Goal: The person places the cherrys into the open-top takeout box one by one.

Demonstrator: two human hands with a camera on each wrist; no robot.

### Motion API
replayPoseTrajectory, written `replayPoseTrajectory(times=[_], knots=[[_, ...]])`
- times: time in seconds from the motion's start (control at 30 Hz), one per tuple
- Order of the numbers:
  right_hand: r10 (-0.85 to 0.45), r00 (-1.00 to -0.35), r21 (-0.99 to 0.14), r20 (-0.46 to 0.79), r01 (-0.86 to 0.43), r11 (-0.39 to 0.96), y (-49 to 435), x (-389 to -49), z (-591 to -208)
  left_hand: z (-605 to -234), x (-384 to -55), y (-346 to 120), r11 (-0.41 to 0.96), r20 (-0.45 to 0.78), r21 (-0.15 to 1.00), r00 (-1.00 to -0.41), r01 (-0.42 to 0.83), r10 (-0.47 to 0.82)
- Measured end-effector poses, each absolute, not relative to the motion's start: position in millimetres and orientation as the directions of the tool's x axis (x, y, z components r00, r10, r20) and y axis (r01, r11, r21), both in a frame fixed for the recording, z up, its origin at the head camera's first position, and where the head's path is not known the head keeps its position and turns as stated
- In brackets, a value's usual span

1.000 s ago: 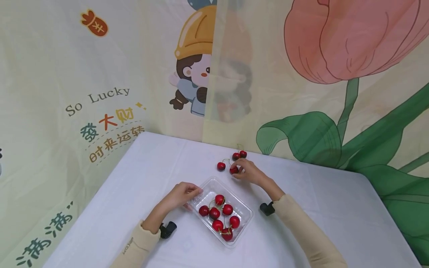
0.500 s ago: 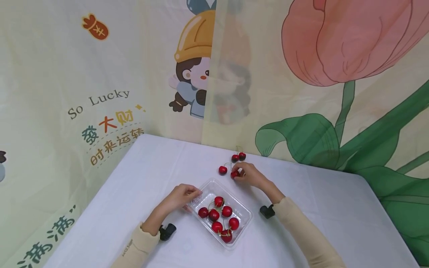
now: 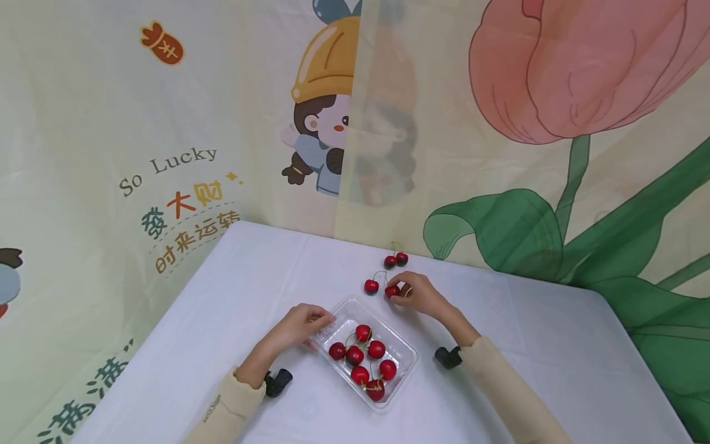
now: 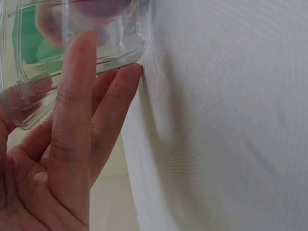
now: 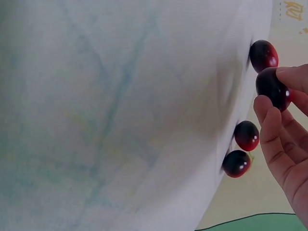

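My left hand [image 3: 299,324] grips the left corner of a clear plastic container [image 3: 410,356], which sits on the white table. Its fingers [image 4: 72,110] lie against the container wall in the left wrist view. Several red cherries [image 3: 355,355] with thin green stems lie inside. Behind the container, my right hand [image 3: 418,293] pinches a dark red cherry [image 5: 272,87] between thumb and fingertips. A stem links that one to a second cherry [image 3: 371,286] just to its left.
Another stemmed pair of cherries [image 3: 395,260] lies farther back, near the table's rear edge. A printed curtain [image 3: 266,123] hangs behind the white-covered table [image 3: 532,376]. Each wrist carries a small black camera [image 3: 447,357].
My right hand has drawn the pinched cherry slightly toward me and to the right, and its linked partner has shifted along with it. The left hand and container have stayed put.
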State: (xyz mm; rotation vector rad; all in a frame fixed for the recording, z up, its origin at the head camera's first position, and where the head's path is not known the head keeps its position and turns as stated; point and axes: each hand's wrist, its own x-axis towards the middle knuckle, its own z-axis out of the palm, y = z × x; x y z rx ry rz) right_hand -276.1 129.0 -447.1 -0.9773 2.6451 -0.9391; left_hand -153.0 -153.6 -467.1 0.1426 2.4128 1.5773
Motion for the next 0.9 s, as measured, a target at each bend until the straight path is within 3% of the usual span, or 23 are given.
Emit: replayPoseTrajectory(times=[0.43,0.9], knots=[[-0.657,-0.745,-0.620,0.117,-0.572,0.538,135.1,-256.0,-423.1,-464.4,-152.7,-152.0,0.414,-0.162,0.908,-0.964,-0.061,0.212],[-0.726,-0.654,-0.582,0.214,-0.682,0.443,129.2,-221.4,-398.7,-466.8,-153.9,-152.1,0.422,-0.157,0.905,-0.966,-0.057,0.207]])
